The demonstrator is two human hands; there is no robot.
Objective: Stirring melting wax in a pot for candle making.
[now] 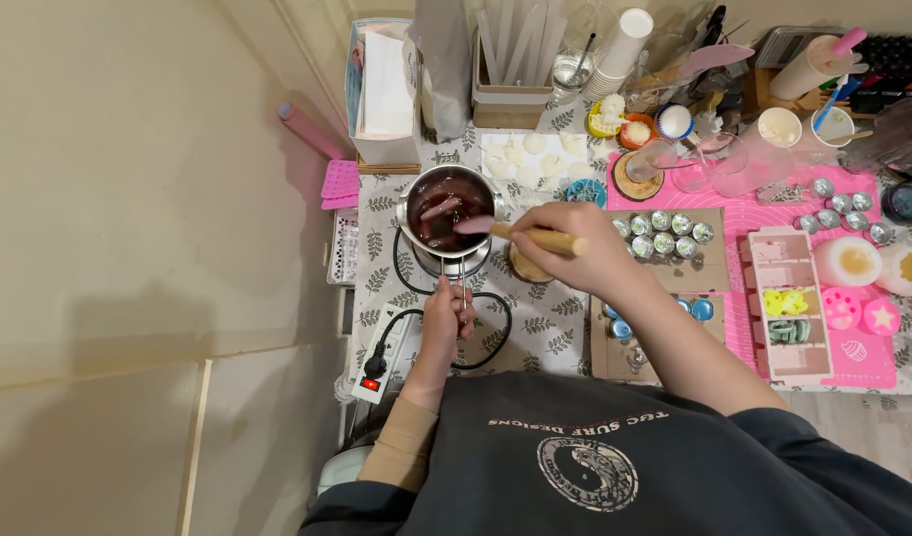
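Below, round steel pot of glossy dark liquid, wooden-handled spatula, leaf-print cloth

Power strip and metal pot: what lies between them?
In the head view, the left hand gripping the pot's handle, plus loops of black cable, between power strip and pot.
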